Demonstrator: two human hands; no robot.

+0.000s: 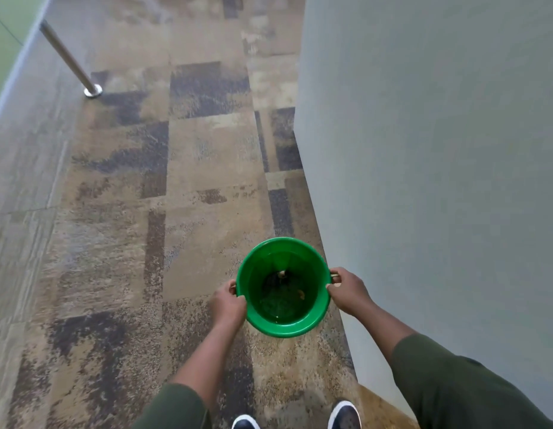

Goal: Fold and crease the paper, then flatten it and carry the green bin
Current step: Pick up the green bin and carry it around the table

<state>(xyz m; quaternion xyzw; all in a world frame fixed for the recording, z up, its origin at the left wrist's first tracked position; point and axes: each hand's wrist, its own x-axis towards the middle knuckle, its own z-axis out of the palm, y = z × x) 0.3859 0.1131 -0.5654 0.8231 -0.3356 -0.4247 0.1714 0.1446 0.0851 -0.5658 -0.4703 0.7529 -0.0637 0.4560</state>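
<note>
bin: green bin (270,328), round plastic, held up off the floor in front of the person, near and a bit right of centre, right next to the wall
inside the bin: dark stuff at the bottom plus a couple of small pale bits, too murky to tell what they are
left hand: left hand (227,306) is curled round the bin's left rim, fingers wrapped over the little side handle there
right hand: right hand (346,291) is doing the same on the right rim, fingers closed round the other handle
sleeves: dark green, on both arms
shoes: two dark shoes (344,416) with white toes poking in at the near edge
floor: patchy tan and dark carpet (188,168)
wall: pale grey wall (439,150) filling the right side
far left: shiny metal post (67,58) fixed to the floor, leaning in this wide-angle view
</note>
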